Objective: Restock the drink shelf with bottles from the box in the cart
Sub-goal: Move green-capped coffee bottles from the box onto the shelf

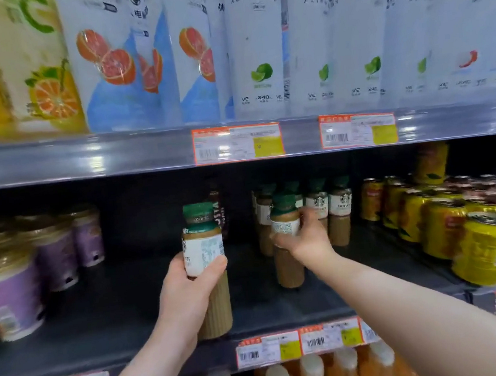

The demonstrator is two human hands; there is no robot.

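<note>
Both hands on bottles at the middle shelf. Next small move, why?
Probably release the right hand's grip: its green-capped tan coffee bottle seems to stand on the dark shelf, in front of the matching row, and the left hand holds the next bottle.

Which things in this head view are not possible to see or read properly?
1. The cart and the box: entirely outside the head view.
2. The price tags: print too small and blurred to read.
3. The purple cups: labels lost to motion blur near the left edge.
4. The bottle in the right hand: fingers cover part of its label; whether its base touches the shelf is unclear.
5. The pale-capped bottles below: cut off by the bottom edge.
</note>
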